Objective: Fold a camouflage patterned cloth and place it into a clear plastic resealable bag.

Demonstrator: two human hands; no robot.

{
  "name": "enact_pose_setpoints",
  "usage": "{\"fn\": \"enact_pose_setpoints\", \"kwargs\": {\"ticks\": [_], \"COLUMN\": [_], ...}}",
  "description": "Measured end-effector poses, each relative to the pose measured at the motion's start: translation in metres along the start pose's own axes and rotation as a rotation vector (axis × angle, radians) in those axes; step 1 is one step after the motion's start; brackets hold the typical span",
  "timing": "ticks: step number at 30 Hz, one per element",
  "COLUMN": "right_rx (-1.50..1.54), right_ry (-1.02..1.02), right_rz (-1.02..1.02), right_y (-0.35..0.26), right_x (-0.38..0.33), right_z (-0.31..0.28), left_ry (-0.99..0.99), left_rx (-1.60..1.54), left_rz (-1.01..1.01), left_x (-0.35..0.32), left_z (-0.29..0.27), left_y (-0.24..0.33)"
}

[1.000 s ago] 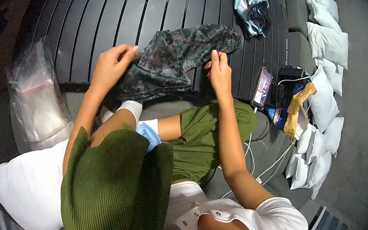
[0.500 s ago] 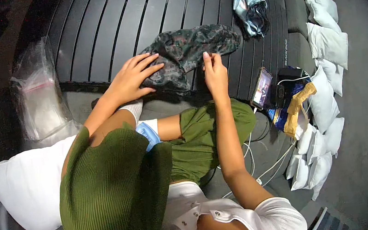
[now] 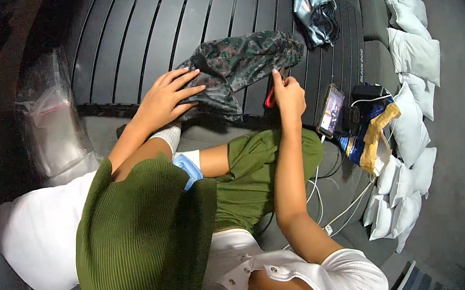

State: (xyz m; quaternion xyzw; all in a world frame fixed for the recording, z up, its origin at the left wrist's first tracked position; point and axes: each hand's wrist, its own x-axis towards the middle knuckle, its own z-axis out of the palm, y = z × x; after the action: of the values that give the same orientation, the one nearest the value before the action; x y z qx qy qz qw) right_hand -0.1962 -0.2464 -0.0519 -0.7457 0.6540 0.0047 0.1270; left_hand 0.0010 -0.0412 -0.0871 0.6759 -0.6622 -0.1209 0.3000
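Observation:
A camouflage cloth piece [image 3: 250, 54] in dark green, black and brown lies bunched on a black slatted table [image 3: 142, 36]. My left hand [image 3: 170, 97] rests on its left end with the fingers spread. Close to the cloth's lower right edge is my right hand [image 3: 289, 96], its fingers curled and the thumb pointing up. Those fingers are closed on a small red tool [image 3: 269, 98]; only a red part sticks out on the left side, and its kind is hidden.
A folded light-blue and dark cloth [image 3: 315, 11] lies at the table's far right. Near the right edge stand a phone [image 3: 332, 109], a black box [image 3: 367, 92] and white cables. White pillows [image 3: 407, 116] line the right. Clear plastic bags [image 3: 55, 133] sit at left.
My right hand has moved right, slightly away from the cloth, and the red tool now shows beside its fingers. The left hand stays nearly in place on the cloth.

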Motion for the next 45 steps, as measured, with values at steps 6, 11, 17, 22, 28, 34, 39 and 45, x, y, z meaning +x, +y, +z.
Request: {"fn": "enact_pose_setpoints", "kwargs": {"ticks": [6, 11, 17, 22, 28, 34, 39, 45], "right_rx": [-0.074, -0.018, -0.064, -0.075, -0.024, -0.060, -0.102, -0.149], "right_ry": [-0.026, -0.028, 0.017, 0.030, 0.062, 0.059, 0.010, -0.063], "right_rz": [0.001, 0.029, -0.025, -0.035, -0.023, -0.063, -0.016, 0.055], "right_y": [0.001, -0.003, -0.004, -0.001, 0.003, 0.005, 0.005, 0.020], "right_x": [0.005, 0.001, -0.001, -0.003, -0.003, -0.005, -0.005, 0.005], "right_z": [0.009, 0.006, 0.008, 0.007, 0.009, 0.009, 0.008, -0.008], "left_ry": [0.011, -0.010, -0.035, 0.009, 0.074, 0.102, 0.301, 0.523], "left_rx": [-0.075, -0.144, -0.204, -0.326, -0.487, -0.693, -1.211, -1.915], "left_rz": [-0.063, -0.104, -0.189, -0.191, -0.186, -0.433, -0.568, -0.993], "left_x": [0.001, -0.001, -0.002, 0.001, 0.003, -0.004, -0.005, 0.013], "left_z": [0.001, 0.003, 0.001, 0.000, -0.007, -0.002, 0.007, -0.022], "left_y": [-0.002, -0.005, -0.006, -0.006, -0.005, -0.018, -0.045, -0.060]}}
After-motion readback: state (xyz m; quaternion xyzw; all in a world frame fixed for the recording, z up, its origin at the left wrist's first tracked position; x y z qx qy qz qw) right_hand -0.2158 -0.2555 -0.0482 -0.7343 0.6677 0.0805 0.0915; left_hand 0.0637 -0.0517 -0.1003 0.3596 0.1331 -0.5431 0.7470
